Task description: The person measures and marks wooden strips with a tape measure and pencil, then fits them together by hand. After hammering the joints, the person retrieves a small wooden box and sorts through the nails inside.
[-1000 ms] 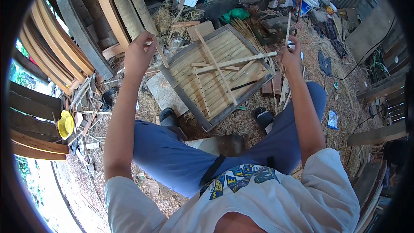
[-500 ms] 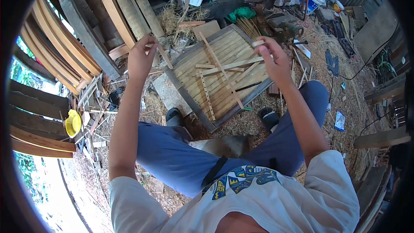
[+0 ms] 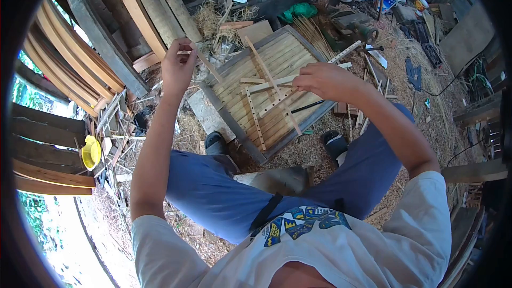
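My left hand (image 3: 178, 69) is raised at the upper left, its fingers closed on the end of a thin wooden strip (image 3: 209, 68) that slants down toward the panel. My right hand (image 3: 322, 81) is over the right half of a framed slatted wooden panel (image 3: 234, 125), closed around a wooden strip with holes (image 3: 277, 102). Its grip hides the middle of that strip. A second holed strip (image 3: 255, 120), a long plain strip (image 3: 265, 69) and a dark thin rod (image 3: 308, 106) lie on the panel.
Planks (image 3: 141, 13) lean at the upper left. A yellow bowl (image 3: 91, 152) stands among scraps at the left. Shavings and offcuts cover the ground. A dark cable (image 3: 445, 93) runs along the right, and green sheeting (image 3: 298, 12) lies at the back.
My right hand has come down and left with its holed strip, which now lies across the panel's strips. My left hand has shifted slightly right, and its strip reaches farther over the panel.
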Available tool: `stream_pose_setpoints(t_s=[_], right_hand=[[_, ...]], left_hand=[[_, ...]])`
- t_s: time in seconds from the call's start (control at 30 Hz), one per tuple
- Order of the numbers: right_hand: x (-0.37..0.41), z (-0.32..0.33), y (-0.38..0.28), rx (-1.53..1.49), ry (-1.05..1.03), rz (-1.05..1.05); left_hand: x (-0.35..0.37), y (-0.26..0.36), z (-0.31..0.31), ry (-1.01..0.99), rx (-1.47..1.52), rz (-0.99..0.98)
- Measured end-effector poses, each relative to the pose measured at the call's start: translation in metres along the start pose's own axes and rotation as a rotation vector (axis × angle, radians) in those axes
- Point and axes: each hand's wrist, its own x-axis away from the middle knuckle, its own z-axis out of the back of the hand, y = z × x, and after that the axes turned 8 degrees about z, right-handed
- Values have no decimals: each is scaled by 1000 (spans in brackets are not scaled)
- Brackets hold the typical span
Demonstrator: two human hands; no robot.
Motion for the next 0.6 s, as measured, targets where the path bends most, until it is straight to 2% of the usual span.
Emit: stream_pose_setpoints(t_s=[0.1, 0.3, 0.4, 0.5, 0.53, 0.6], right_hand=[[10, -7, 5, -34, -9, -29], [24, -11, 2, -228, 43, -89], [26, -10, 4, -250, 28, -103], [28, -12, 3, -260, -2, -133], [28, -11, 2, -261, -12, -144], [27, -6, -5, -267, -8, -166]], left_hand=[[-4, -7, -10, -9, -4, 20], [-19, -40, -29, 11, 477, 278], [-27, -80, -32, -54, 402, 435], [-16, -94, -43, -278, 307, 547], [-12, -91, -49, -277, 284, 614], [-11, -98, -59, -311, 217, 592]])
